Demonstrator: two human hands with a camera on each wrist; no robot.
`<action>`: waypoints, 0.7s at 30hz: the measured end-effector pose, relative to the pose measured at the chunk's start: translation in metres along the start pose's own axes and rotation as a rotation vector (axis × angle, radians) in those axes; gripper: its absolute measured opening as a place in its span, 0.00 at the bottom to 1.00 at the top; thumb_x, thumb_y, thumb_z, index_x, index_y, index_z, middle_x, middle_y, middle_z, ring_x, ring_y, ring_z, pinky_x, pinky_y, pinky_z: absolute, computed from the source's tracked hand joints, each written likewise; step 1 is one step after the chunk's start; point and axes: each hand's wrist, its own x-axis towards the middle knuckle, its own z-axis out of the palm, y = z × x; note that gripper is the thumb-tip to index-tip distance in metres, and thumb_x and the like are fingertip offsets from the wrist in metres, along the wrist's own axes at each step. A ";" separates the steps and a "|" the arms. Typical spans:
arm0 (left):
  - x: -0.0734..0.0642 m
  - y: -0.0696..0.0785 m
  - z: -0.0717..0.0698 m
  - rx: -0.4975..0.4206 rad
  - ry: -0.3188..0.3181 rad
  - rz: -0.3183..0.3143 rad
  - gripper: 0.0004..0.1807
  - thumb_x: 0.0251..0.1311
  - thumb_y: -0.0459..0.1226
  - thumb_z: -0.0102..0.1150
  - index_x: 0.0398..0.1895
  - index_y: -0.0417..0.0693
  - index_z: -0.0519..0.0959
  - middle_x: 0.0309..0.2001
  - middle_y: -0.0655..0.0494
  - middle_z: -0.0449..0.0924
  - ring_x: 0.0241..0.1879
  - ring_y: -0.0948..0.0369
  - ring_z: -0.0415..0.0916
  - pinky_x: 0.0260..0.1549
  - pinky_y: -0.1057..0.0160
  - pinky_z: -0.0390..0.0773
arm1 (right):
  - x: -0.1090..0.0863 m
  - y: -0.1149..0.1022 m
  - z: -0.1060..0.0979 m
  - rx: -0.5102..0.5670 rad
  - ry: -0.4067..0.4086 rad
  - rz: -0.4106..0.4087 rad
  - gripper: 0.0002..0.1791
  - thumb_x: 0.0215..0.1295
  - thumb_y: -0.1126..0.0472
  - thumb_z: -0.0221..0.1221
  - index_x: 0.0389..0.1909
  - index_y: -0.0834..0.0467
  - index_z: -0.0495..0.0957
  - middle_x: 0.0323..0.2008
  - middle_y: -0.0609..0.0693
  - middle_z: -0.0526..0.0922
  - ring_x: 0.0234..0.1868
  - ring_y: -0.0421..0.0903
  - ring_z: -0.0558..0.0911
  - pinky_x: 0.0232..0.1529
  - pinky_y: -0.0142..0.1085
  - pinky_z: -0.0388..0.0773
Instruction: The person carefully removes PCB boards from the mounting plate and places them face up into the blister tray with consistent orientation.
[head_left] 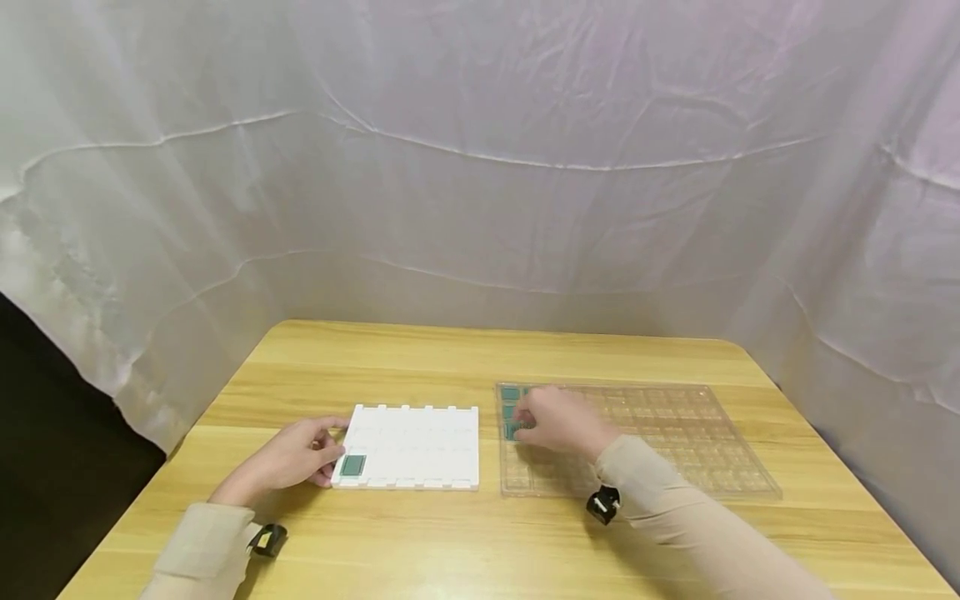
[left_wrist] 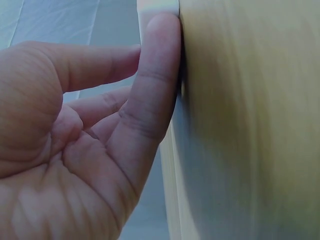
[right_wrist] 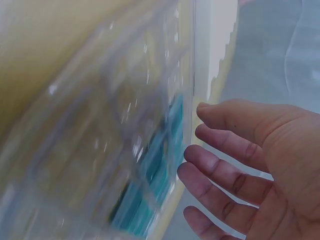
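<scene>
My left hand (head_left: pixel 292 454) holds the left edge of a flat white tray (head_left: pixel 416 450), fingertips at its side. One small square green chip (head_left: pixel 352 466) lies in the tray's near left corner. Over the left part of a clear plastic compartment tray (head_left: pixel 675 437) is my right hand (head_left: pixel 562 421), its fingers bent above several green chips (head_left: pixel 511 394) in the left columns. In the right wrist view the fingers (right_wrist: pixel 205 182) are loosely spread with nothing seen between them. The right hand hides part of these chips in the head view.
Both trays lie side by side on a wooden table (head_left: pixel 420 542), with a narrow gap between them. Pale curtains (head_left: pixel 480 208) hang behind and at the sides. Each wrist wears a small black device (head_left: pixel 603 504).
</scene>
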 end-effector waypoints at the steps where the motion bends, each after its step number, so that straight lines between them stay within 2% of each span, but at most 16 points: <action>1: 0.000 0.000 0.000 -0.001 0.001 0.000 0.30 0.76 0.26 0.55 0.76 0.23 0.63 0.35 0.46 0.78 0.29 0.56 0.79 0.27 0.61 0.91 | 0.001 -0.004 0.001 -0.004 0.002 -0.012 0.05 0.68 0.57 0.72 0.41 0.52 0.91 0.42 0.47 0.92 0.42 0.45 0.89 0.47 0.46 0.91; 6: 0.000 0.000 -0.001 -0.008 -0.002 0.002 0.29 0.76 0.26 0.55 0.76 0.23 0.63 0.35 0.46 0.78 0.29 0.56 0.80 0.28 0.61 0.91 | 0.009 -0.028 0.008 0.017 0.005 -0.072 0.08 0.69 0.57 0.70 0.45 0.54 0.91 0.45 0.49 0.93 0.46 0.48 0.91 0.49 0.46 0.92; 11: 0.001 0.000 -0.002 -0.012 -0.008 -0.002 0.29 0.76 0.26 0.55 0.76 0.22 0.63 0.35 0.46 0.78 0.29 0.56 0.80 0.28 0.61 0.91 | 0.020 -0.062 0.016 -0.006 -0.002 -0.138 0.10 0.68 0.56 0.71 0.47 0.53 0.91 0.45 0.47 0.93 0.43 0.42 0.90 0.43 0.36 0.90; 16: 0.001 0.000 -0.002 -0.014 -0.012 -0.008 0.29 0.76 0.26 0.54 0.76 0.22 0.63 0.36 0.46 0.78 0.29 0.56 0.80 0.28 0.61 0.91 | 0.033 -0.098 0.021 -0.030 -0.019 -0.202 0.13 0.69 0.54 0.72 0.51 0.51 0.91 0.47 0.45 0.93 0.43 0.38 0.89 0.43 0.28 0.87; 21: 0.000 0.000 -0.002 -0.031 -0.013 -0.011 0.29 0.76 0.26 0.54 0.76 0.22 0.64 0.36 0.45 0.78 0.29 0.56 0.80 0.27 0.61 0.91 | 0.044 -0.129 0.025 -0.048 -0.030 -0.215 0.16 0.70 0.50 0.71 0.55 0.49 0.90 0.49 0.43 0.92 0.48 0.38 0.89 0.47 0.30 0.87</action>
